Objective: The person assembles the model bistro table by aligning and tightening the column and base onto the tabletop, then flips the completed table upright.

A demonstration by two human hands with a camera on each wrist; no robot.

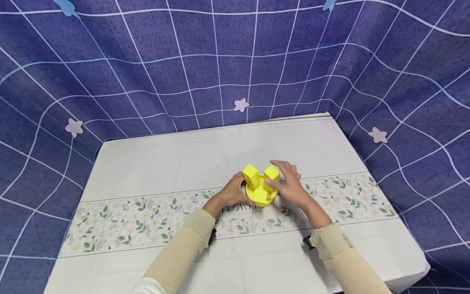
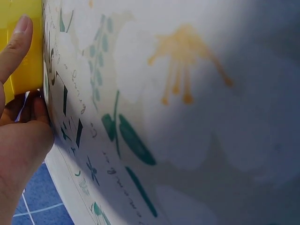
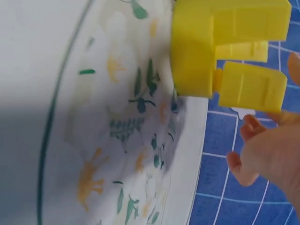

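A round yellow base (image 1: 269,199) stands on the white tablecloth, with three yellow rectangular blocks upright on it: a left block (image 1: 251,176), a right block (image 1: 271,173) and a front block (image 1: 260,196). My left hand (image 1: 232,191) grips the base from its left side. In the left wrist view, the thumb (image 2: 18,44) lies along the yellow wall and the other fingers curl behind it. My right hand (image 1: 291,184) has its thumb and fingers around the right block. In the right wrist view a short peg joins this block (image 3: 253,86) to the base; the exact finger contact is partly hidden.
The tablecloth (image 1: 176,163) has a floral printed band (image 1: 147,220) across its middle, and lettering lies beside the base. A blue curtain (image 1: 198,69) with white grid lines and stars hangs behind the table and at both sides.
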